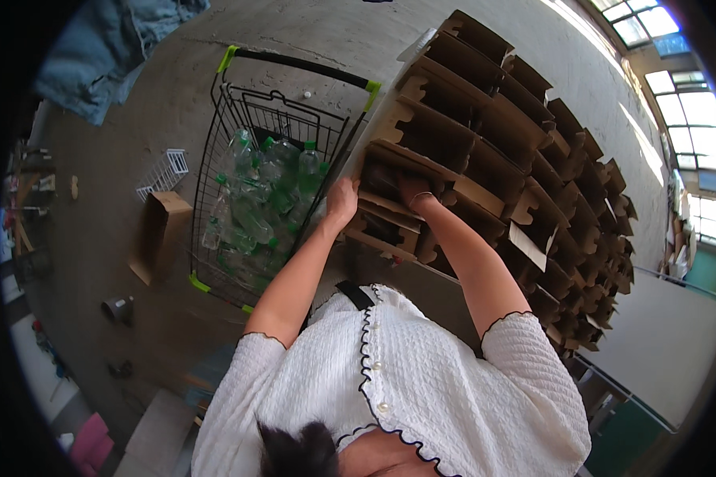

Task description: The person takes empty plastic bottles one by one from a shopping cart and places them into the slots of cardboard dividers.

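Observation:
A large stack of brown cardboard boxes with open compartments (485, 143) rises in front of me and to my right. At its near left edge, my left hand (342, 200) is closed on the side of a cardboard box (378, 226). My right hand (412, 189) reaches into an open compartment just beside it, a thin bracelet at the wrist. Shadow and cardboard flaps hide the right fingers, so what they touch does not show. Left of the stack stands a black wire shopping cart (203, 191) with green corners, holding several clear and green plastic bottles (250, 219).
A cardboard box (163, 234) and a small white wire basket (165, 175) sit on the floor left of the cart. Farther left is a dark bucket (118, 310). Denim cloth (107, 60) hangs at the upper left. A pale board (668, 342) stands at the right.

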Tool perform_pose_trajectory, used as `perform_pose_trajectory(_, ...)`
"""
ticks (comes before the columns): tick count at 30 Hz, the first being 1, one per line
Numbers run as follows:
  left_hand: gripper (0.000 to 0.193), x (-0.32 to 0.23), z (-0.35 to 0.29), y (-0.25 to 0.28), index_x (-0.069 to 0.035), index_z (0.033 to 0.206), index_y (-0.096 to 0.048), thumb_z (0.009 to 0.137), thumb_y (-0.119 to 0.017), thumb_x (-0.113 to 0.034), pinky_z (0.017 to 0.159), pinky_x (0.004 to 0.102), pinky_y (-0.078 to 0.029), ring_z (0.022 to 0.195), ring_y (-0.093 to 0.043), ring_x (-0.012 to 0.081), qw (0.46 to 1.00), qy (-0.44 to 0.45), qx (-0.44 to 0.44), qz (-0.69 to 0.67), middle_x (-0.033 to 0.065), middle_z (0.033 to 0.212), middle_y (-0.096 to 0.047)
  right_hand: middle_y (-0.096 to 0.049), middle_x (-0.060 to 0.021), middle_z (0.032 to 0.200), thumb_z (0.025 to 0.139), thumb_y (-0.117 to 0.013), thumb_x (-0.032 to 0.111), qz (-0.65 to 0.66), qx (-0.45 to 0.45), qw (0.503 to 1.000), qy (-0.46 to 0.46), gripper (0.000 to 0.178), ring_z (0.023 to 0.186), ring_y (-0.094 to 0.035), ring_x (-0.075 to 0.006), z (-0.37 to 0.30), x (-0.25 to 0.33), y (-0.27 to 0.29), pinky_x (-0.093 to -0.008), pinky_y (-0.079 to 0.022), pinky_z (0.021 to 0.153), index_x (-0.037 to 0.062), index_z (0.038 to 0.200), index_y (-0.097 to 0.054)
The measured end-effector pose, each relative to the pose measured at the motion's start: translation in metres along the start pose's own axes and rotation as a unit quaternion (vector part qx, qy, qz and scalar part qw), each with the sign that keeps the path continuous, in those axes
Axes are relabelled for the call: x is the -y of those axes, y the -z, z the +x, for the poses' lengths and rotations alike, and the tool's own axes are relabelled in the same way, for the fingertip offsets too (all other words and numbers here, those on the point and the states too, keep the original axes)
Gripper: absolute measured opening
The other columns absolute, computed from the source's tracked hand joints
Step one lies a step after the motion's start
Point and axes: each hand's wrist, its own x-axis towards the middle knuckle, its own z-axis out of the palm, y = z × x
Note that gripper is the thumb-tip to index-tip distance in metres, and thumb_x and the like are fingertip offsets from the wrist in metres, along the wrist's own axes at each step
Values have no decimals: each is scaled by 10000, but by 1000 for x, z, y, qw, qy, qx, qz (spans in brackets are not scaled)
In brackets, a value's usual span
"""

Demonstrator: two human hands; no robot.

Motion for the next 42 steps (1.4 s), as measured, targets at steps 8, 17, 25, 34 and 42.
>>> perform_pose_trajectory(8, 331, -46, -3, 34, 20, 1187, -620, 968, -575, -223, 835, 487, -510, 991, -631, 443, 993, -11, 66, -93, 263, 1042, -672, -675, -213, 1095, 960, -480, 176, -20, -8, 997, -74, 321, 979, -680, -346, -2, 5, 6, -452, -551, 832, 102, 1246, -605)
perform_pose_trajectory(17, 560, -31, -9, 32, 15, 1392, -489, 1012, -494, -396, 1038, 405, -436, 1258, -536, 374, 977, -138, 39, -156, 227, 1354, -565, -597, -166, 1115, 801, -690, 29, 365, -340, 846, -189, 486, 1067, -606, -322, -164, 31, 115, -406, -497, 922, 25, 1253, -512)
perform_pose_trajectory(25, 814, -68, -6, 58, 13, 1380, -496, 931, -461, -665, 1066, 430, -397, 1282, -483, 391, 962, -201, 186, 5, 241, 1360, -537, -592, -245, 1280, 854, -696, 498, 401, -165, 876, -209, 755, 1217, -550, -388, -141, 21, 103, -419, -453, 1025, -32, 1338, -462)
perform_pose_trajectory(34, 640, -59, 13, 60, -12, 1180, -625, 930, -521, -591, 942, 468, -472, 1111, -587, 388, 934, -245, 208, 155, 228, 1146, -641, -647, -202, 1168, 850, -681, 363, 151, -135, 977, -62, 446, 1146, -601, -320, -132, 10, 81, -407, -489, 963, 7, 1112, -627)
perform_pose_trajectory(42, 525, -53, 13, 58, -16, 1326, -485, 913, -654, -294, 881, 462, -506, 1030, -619, 417, 937, -266, 154, 164, 250, 1075, -645, -704, -165, 944, 834, -585, 123, 111, -102, 986, -74, 139, 978, -672, -318, -125, 20, 70, -422, -521, 850, 48, 905, -679)
